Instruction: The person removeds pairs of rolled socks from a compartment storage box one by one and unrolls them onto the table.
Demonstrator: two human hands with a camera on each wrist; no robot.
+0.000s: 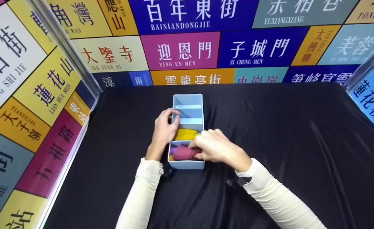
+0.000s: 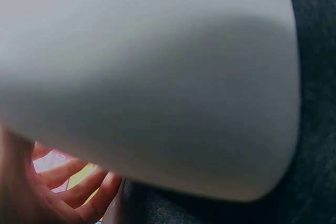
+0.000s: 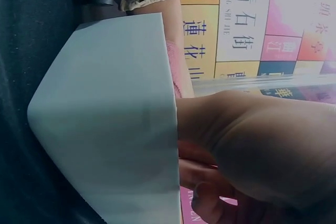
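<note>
A long light-blue box (image 1: 189, 164) with several compartments lies lengthwise before me. In its nearest compartment my right hand (image 1: 218, 147) pinches a dark pink rolled cloth (image 1: 183, 153), which has a purple bit at its left end. My left hand (image 1: 165, 129) holds the box's left wall, its fingertips and thumb over the rim. A yellow cloth (image 1: 185, 134) fills the compartment just beyond. The box's pale wall (image 2: 157, 103) covers most of the left wrist view, with left fingers behind it. In the right wrist view the box wall (image 3: 115, 124) hides the right fingertips.
Black cloth (image 1: 288, 133) covers the table under the box, with creases on the right. The far compartments (image 1: 188, 113) show bare blue walls and dividers. Panels with street names (image 1: 180, 51) stand at the back and both sides.
</note>
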